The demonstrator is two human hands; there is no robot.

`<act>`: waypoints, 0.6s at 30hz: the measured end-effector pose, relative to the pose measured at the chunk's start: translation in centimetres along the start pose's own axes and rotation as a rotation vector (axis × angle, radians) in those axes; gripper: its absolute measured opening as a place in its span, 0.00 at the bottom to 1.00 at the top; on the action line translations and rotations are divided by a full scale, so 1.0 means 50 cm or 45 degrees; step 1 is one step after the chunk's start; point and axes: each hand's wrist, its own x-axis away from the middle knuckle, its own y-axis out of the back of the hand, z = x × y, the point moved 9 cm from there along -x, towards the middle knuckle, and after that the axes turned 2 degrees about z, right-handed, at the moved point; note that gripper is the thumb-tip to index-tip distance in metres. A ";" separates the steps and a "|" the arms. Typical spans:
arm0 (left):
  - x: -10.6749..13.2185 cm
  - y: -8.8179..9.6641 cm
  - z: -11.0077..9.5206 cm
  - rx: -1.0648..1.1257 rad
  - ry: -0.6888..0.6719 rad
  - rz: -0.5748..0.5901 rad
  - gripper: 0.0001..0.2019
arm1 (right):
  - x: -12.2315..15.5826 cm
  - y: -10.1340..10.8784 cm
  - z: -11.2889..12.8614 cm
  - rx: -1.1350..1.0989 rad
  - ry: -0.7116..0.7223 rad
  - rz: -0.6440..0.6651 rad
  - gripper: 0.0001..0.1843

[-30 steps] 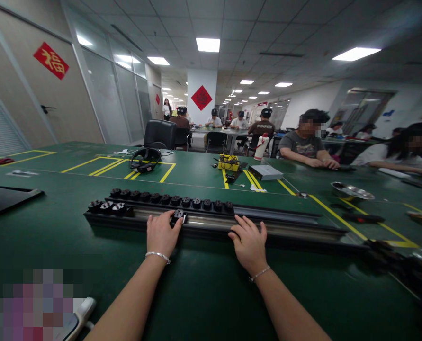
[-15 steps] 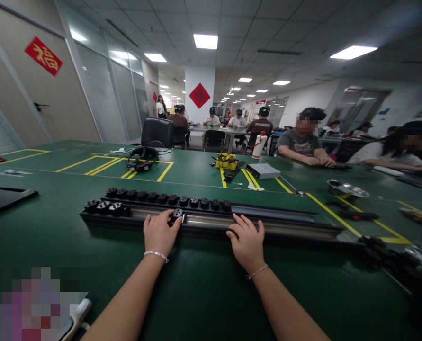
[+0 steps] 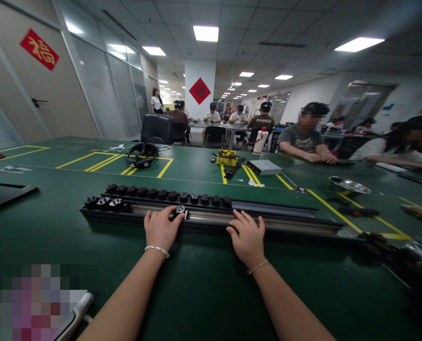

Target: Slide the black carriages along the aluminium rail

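Note:
My left hand [image 3: 162,229] pinches a black socket module [image 3: 181,209] between thumb and fingers. This module sits in the channel of the near black power track [image 3: 211,215], about mid-length. My right hand [image 3: 246,235] grips the same track further right, fingers over the channel and thumb at the near side. Three more socket modules [image 3: 103,202] stand at the track's left end, some with pale faces. Just behind lies a second black track [image 3: 267,208], with a long row of black socket modules [image 3: 163,194] on its left part.
On the green table [image 3: 203,284] lie a black headset [image 3: 141,155], a yellow object with cables [image 3: 226,157], a grey box [image 3: 264,166], a metal bowl [image 3: 349,185] and dark tools [image 3: 358,210]. A black panel [image 3: 8,196] lies left. People sit at the right and beyond.
My left hand has shifted slightly right along the near track with the socket module. My right hand keeps its place on the track. The view has tilted slightly.

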 end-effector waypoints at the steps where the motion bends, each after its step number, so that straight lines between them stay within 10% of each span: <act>1: 0.000 -0.001 0.001 -0.003 -0.001 0.002 0.19 | 0.000 0.000 0.000 -0.006 -0.001 0.000 0.09; 18: -0.002 -0.003 0.001 0.024 0.012 0.023 0.17 | 0.001 -0.004 -0.005 -0.041 -0.013 -0.004 0.08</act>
